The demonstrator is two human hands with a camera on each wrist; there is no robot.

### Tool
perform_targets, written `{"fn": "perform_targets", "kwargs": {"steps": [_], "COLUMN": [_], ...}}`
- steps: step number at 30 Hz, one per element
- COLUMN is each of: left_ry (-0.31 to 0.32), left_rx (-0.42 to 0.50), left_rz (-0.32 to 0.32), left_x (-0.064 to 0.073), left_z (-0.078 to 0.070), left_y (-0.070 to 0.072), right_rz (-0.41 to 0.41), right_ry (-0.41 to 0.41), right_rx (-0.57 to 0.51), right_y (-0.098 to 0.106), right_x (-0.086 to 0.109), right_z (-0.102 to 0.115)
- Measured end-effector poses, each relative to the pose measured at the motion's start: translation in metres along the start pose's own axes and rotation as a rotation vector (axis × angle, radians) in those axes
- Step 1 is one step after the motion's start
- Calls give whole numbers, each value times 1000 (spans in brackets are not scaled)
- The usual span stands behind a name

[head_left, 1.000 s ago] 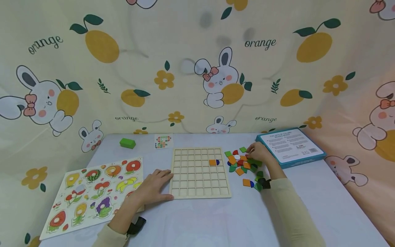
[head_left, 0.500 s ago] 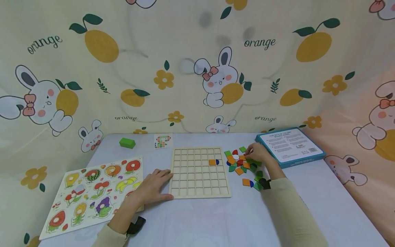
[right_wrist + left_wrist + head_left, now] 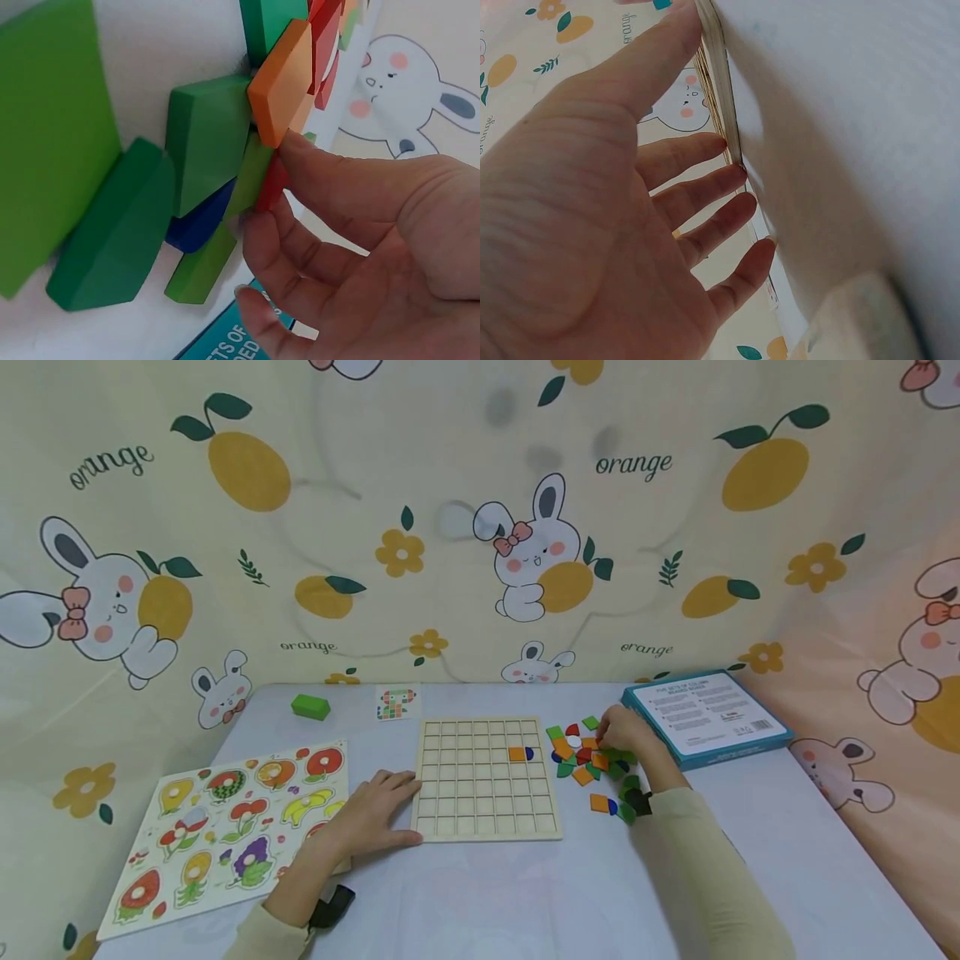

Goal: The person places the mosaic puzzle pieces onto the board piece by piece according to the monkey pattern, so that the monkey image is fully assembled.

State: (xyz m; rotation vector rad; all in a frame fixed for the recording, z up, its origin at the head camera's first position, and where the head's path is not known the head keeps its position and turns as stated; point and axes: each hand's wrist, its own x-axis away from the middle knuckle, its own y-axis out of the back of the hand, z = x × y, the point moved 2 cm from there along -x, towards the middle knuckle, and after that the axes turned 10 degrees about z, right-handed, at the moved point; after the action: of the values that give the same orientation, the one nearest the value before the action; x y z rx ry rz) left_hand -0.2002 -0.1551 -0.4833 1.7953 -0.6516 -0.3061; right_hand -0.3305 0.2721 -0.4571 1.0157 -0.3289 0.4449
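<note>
A square wooden grid board (image 3: 480, 781) lies in the middle of the table in the head view. An orange square tile (image 3: 517, 754) and a blue half-round tile (image 3: 529, 754) sit side by side in its cells. My left hand (image 3: 375, 817) rests at the board's left edge, fingers spread and fairly straight, thumb at the near corner. At the loose heap of coloured tiles right of the board, my right hand (image 3: 630, 731) pinches a red tile (image 3: 274, 184) between thumb and fingers. Green tiles (image 3: 206, 142) and an orange tile (image 3: 283, 82) lie close by.
A fruit puzzle board (image 3: 232, 827) lies at the left, partly under the left forearm. A green block (image 3: 311, 707) and a small pattern card (image 3: 397, 702) stand at the back. A blue-edged box (image 3: 708, 718) lies behind the right hand.
My right hand stays at the tile heap, with its fingers and wrist shifting only slightly. The left hand and the board have not visibly moved.
</note>
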Motion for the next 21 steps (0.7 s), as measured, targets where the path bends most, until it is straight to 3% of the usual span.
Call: {"fn": "perform_targets", "kwargs": {"steps": [4,11,16,21], "left_ry": [-1,8,8,16], "left_rx": [1,3,2,4], "left_rz": [3,15,16,12], "left_x": [0,-1,-1,-1], "left_z": [0,0,-2,-2], "left_y": [0,0,0,0], "right_rz": [-11,-86,-35,22], "right_ry": [32,183,309,447], "right_rx": [-21,-134,-219,-216], "right_y": [2,4,-10,-28], "right_x": [-1,-4,-14,-26], "right_z": [-3,6,30,64]}}
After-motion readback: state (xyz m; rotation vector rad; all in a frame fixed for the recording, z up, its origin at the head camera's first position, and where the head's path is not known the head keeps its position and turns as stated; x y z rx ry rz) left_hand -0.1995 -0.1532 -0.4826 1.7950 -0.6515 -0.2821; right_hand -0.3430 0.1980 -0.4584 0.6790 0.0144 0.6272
